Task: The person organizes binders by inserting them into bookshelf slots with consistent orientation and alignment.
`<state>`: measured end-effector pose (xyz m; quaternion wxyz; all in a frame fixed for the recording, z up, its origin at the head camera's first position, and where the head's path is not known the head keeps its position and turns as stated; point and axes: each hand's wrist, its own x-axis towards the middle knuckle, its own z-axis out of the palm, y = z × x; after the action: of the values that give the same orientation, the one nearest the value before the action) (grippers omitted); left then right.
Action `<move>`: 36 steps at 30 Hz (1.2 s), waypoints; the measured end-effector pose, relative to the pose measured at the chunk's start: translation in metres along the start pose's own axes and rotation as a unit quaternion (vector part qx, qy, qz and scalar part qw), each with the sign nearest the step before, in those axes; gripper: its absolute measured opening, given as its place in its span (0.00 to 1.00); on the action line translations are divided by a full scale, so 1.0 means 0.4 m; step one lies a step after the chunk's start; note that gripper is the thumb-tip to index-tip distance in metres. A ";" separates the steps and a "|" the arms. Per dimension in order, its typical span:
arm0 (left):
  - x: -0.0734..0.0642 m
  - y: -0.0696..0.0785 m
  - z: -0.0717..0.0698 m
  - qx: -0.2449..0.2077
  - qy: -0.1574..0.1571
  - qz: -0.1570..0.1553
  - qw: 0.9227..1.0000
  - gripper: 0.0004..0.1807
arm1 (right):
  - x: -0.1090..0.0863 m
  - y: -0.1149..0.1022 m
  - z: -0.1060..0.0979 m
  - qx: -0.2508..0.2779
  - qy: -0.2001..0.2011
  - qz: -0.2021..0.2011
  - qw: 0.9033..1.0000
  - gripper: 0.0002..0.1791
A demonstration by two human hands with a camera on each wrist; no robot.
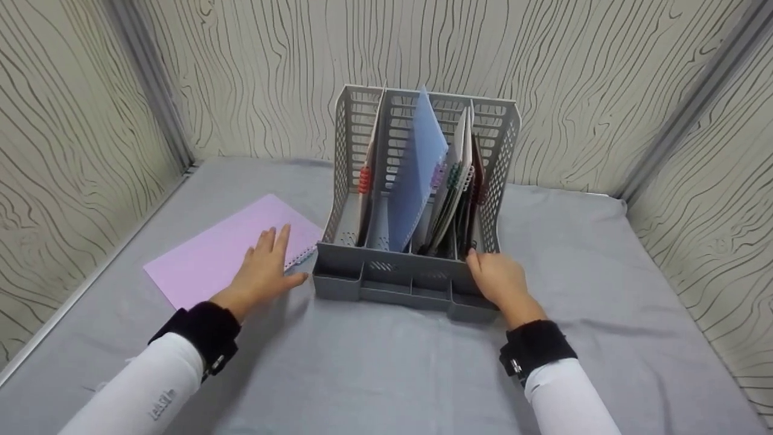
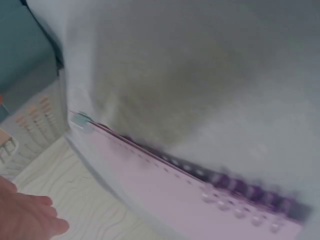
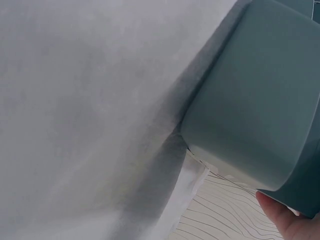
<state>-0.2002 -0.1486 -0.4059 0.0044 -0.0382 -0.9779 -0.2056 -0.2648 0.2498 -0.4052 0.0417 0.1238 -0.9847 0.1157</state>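
Observation:
A grey desk file organizer (image 1: 392, 272) stands on the cloth, with small front compartments and tall slots behind. My right hand (image 1: 500, 281) grips its front right corner; in the right wrist view, part of that hand (image 3: 287, 217) shows at the edge of the box. A pink spiral notebook (image 1: 211, 248) lies flat to the left, its coil side towards the organizer. Over it my left hand (image 1: 263, 272) is spread, fingers extended and holding nothing. The left wrist view shows the notebook's purple coil (image 2: 250, 192) and the left fingers (image 2: 42, 220) apart from it.
Upright in the slots are a notebook with a red coil (image 1: 363, 181), a leaning blue notebook (image 1: 416, 169), and several white and dark notebooks (image 1: 462, 175) at the right. Grey cloth (image 1: 386, 374) covers the table. Patterned panels (image 1: 272, 72) enclose the back and sides.

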 end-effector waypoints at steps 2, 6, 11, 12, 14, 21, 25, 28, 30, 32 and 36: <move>-0.002 -0.020 0.001 0.006 -0.004 -0.006 1.000 0.54 | -0.001 0.001 0.000 0.001 -0.004 0.002 1.000 0.28; -0.010 -0.059 -0.002 0.001 -0.030 -0.035 0.999 0.54 | -0.003 0.002 -0.001 0.002 -0.006 0.003 1.000 0.28; -0.020 -0.112 -0.009 -0.002 -0.067 -0.084 0.994 0.55 | -0.005 0.000 -0.002 0.003 0.000 -0.001 1.000 0.28; -0.022 -0.121 -0.010 -0.002 -0.075 -0.092 0.993 0.55 | -0.005 -0.001 -0.002 0.005 0.003 -0.003 1.000 0.28; -0.027 -0.137 -0.014 -0.004 -0.089 -0.105 0.990 0.56 | -0.006 -0.001 -0.002 0.006 0.010 -0.007 1.000 0.28; -0.044 -0.162 -0.023 -0.033 -0.132 -0.144 0.980 0.60 | -0.006 0.001 -0.004 0.005 0.018 -0.009 1.000 0.27; -0.049 -0.168 -0.022 -0.040 -0.141 -0.158 0.977 0.61 | -0.007 -0.002 -0.005 0.002 0.016 -0.008 1.000 0.27; -0.053 -0.170 -0.019 -0.035 -0.143 -0.161 0.976 0.61 | -0.007 -0.002 -0.004 0.001 0.015 -0.009 1.000 0.27; -0.056 -0.170 -0.018 -0.027 -0.141 -0.161 0.976 0.61 | -0.007 -0.002 -0.004 0.000 0.015 -0.009 1.000 0.27; -0.059 -0.170 -0.017 -0.020 -0.138 -0.161 0.977 0.62 | -0.006 -0.003 -0.003 0.001 0.015 -0.008 1.000 0.27; -0.065 -0.173 -0.017 -0.014 -0.136 -0.165 0.977 0.62 | -0.004 -0.004 0.000 0.002 0.019 -0.006 1.000 0.26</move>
<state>-0.1796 -0.2163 -0.4280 -0.1632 0.0962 -0.9592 -0.2100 -0.2629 0.2487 -0.4049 0.0613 0.1279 -0.9826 0.1197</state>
